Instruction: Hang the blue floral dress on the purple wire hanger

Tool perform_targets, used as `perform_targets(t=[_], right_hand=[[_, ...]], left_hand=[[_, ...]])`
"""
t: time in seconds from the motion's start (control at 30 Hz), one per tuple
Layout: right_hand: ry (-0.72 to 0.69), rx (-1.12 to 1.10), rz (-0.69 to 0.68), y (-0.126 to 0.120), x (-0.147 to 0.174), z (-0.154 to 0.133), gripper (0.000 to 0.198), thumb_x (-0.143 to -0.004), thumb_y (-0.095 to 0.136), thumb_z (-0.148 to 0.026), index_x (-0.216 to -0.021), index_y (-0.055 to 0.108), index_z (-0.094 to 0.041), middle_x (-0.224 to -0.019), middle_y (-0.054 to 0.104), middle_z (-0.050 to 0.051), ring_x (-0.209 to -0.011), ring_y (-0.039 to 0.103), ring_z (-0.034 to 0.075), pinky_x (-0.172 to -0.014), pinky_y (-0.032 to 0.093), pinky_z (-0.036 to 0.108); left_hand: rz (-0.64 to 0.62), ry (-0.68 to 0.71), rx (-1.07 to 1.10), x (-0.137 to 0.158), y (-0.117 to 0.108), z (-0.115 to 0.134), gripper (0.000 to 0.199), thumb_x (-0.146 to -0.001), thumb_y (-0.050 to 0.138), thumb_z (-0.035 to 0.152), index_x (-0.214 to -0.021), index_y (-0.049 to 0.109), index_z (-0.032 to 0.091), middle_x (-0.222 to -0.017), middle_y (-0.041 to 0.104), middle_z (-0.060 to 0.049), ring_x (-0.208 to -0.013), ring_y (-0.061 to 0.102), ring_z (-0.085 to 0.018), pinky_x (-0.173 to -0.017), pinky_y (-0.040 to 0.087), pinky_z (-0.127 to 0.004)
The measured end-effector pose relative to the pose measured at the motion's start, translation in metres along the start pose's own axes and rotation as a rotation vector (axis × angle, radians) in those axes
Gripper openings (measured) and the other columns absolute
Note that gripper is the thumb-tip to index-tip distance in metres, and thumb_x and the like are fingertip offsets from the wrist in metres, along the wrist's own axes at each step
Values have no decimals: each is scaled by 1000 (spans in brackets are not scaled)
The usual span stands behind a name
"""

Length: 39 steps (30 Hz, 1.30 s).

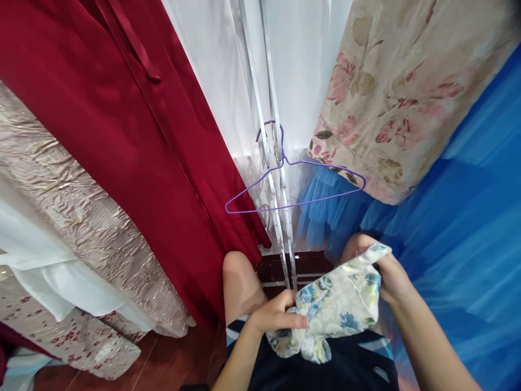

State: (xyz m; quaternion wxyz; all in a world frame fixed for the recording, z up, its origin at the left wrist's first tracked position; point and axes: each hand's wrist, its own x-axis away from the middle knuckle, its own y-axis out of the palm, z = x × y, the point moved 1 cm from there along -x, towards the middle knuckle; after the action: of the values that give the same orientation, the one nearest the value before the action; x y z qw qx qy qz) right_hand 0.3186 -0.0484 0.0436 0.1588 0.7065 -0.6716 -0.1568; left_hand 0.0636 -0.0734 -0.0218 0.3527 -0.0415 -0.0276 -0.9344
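Hanging garments fill the background on every side, over a dark red wooden floor (171, 358) seen only in strips at the lower left. Left hand (277, 317): fingers closed in a pinch on the near edge of a small floral cloth (337, 309), white with blue and yellow flowers; the fingertips are hidden under the fabric. Right hand (388, 277): closed on the cloth's upper right corner, which folds over the knuckles and hides most of the fingers. The cloth is stretched between both hands, above the person's knees and dark shorts (325, 369); its full shape cannot be made out. Just beyond, an empty purple wire hanger (295, 205) hangs tilted on a clear vertical rail (264, 125), whose top is cut off. Around it: a crimson dress (122, 136) at left, a beige floral garment (402, 81) at upper right, blue tulle (468, 228) at right, white fabric (211, 60) behind.
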Motion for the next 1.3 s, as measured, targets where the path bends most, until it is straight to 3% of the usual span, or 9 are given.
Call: perform_targets(t=[0.23,0.37,0.5,0.6,0.73,0.93,1.07,1.2,1.3], right_hand=[[-130,132,109,-19,-18,-4,32,-67,78,-45,-89,67,-26,-66,65,2,-54,58,20,-50,43,29],[99,122,-118,-11,-17,-4,48,-74,57,-67,-67,69,-22,-68,71,12,-61,65,28,-59,53,39],[296,65,-278,-5,-8,-2,50,-73,60,-70,-66,71,-22,-73,75,15,-76,72,35,-71,58,44],[247,68,-20,-12,-7,-3,38,-73,68,-62,-72,72,-25,-66,74,10,-76,73,34,-66,58,41],[162,74,83,-15,-22,-5,40,-76,67,-62,-81,72,-23,-65,74,9,-78,74,35,-66,59,41],[167,31,-38,23,-52,4,40,-86,56,-58,-88,71,-21,-69,74,8,-72,74,30,-65,59,39],[-19,17,66,38,-73,-8,31,-82,67,-50,-89,70,-20,-72,73,6,-69,71,27,-62,56,35],[-403,265,150,29,-105,-28,33,-85,66,-52,-82,68,-19,-72,67,1,-63,61,17,-57,46,26],[-476,576,157,22,-129,-30,44,-89,57,-55,-69,62,-16,-63,57,0,-57,48,13,-50,34,23]], left_hand=[[335,-4,-532,13,-8,35,32,-98,49,42,-90,68,18,-89,67,-4,-87,60,-22,-84,46,-31],[470,187,-547,14,-7,35,33,-101,44,38,-91,69,18,-97,68,-9,-96,61,-25,-91,45,-34],[700,217,-384,24,-22,22,32,-95,53,41,-76,62,17,-70,58,-3,-67,53,-18,-63,41,-27],[669,132,-393,36,-45,27,32,-89,62,44,-72,62,17,-65,56,-1,-63,51,-16,-59,39,-25],[495,48,-825,52,-92,49,18,-89,61,35,-85,73,22,-88,70,-6,-91,61,-24,-88,45,-34],[855,159,-1117,68,-164,83,29,-94,42,26,-106,69,23,-119,67,-10,-116,56,-28,-106,37,-44],[1068,358,-931,64,-173,118,25,-98,41,32,-107,61,21,-125,64,-10,-117,57,-25,-105,39,-39],[1022,499,-699,38,-159,143,20,-97,49,36,-98,61,20,-117,67,-7,-112,60,-22,-99,43,-31],[981,491,-662,12,-143,153,18,-94,53,34,-94,61,19,-98,68,-4,-93,63,-19,-83,47,-27]])
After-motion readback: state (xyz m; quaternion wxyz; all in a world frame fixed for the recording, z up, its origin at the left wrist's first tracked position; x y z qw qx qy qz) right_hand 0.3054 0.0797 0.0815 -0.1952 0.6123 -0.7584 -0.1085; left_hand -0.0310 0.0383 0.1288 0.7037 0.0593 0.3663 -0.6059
